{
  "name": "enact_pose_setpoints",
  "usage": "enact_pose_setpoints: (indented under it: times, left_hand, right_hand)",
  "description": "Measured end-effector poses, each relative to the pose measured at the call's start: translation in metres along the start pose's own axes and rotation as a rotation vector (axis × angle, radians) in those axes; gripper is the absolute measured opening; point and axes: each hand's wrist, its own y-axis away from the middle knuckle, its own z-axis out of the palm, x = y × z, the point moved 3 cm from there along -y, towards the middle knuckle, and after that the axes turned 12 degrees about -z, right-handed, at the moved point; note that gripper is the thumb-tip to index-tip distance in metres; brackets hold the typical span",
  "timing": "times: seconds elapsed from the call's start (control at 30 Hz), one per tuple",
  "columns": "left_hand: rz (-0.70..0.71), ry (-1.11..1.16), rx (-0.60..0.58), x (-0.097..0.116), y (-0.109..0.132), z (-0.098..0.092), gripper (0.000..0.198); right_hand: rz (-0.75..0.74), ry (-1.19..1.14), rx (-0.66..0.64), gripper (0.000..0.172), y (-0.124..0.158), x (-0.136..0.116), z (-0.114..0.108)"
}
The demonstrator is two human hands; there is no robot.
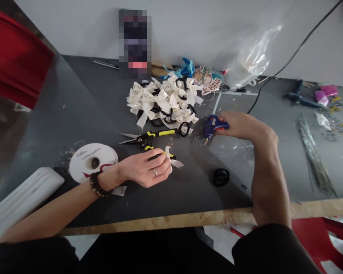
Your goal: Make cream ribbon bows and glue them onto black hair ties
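My left hand (151,167) is closed on a small white ribbon bow (176,163), whose tails stick out past the fingertips. Just behind it lie black and yellow scissors (144,140), partly covered by the hand. My right hand (236,123) is wrapped round a blue glue gun (213,127), nozzle pointing down toward the table. Between and beyond the hands is a pile of white ribbon bows on black hair ties (162,99). A loose black hair tie (184,129) rests by the scissors' handle, and black ties (221,177) lie nearer the front edge.
A ribbon spool (82,167) and a white long object (25,199) are at left. A pixelated upright object (135,43) stands behind. Wire strands (314,156), blue pliers (300,95) and plastic wrap (253,57) lie right. A black cable (291,57) crosses the back right.
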Motion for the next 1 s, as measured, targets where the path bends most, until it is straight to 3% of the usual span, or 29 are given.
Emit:
enact_pose_setpoints:
  times: [0.1,0.27,0.33,0.4,0.53,0.6,0.77,1.0]
  left_hand:
    - [-0.082,-0.009,0.011,-0.012,0.001,0.003,0.018]
    - [-0.232,0.011,0.125,-0.024,0.000,0.001,0.015]
    - [-0.163,-0.095,0.159,-0.023,0.001,0.001,0.016]
    - [0.005,-0.248,0.226,-0.019,0.002,0.003,0.019]
    - [0.461,-0.569,0.573,-0.006,0.008,0.006,0.014]
    - [0.567,-0.659,0.694,-0.004,0.009,0.006,0.013]
    - [0.549,-0.669,0.747,-0.005,0.008,0.004,0.013]
    - [0.539,-0.616,0.798,-0.009,0.009,0.004,0.018]
  right_hand:
    - [-0.049,0.002,-0.006,0.030,0.006,0.004,-0.010]
    - [-0.060,0.036,0.195,0.035,0.027,-0.008,-0.040]
    - [-0.105,-0.012,0.307,0.032,0.032,-0.025,-0.046]
    - [-0.142,-0.051,0.450,0.029,0.033,-0.047,-0.049]
    - [-0.128,-0.068,0.770,0.045,0.031,-0.094,-0.049]
    - [-0.108,-0.064,0.891,0.046,0.031,-0.115,-0.048]
    - [-0.178,-0.054,0.956,0.040,0.035,-0.146,-0.044]
    - [-0.280,0.088,0.956,0.035,0.032,-0.144,-0.037]
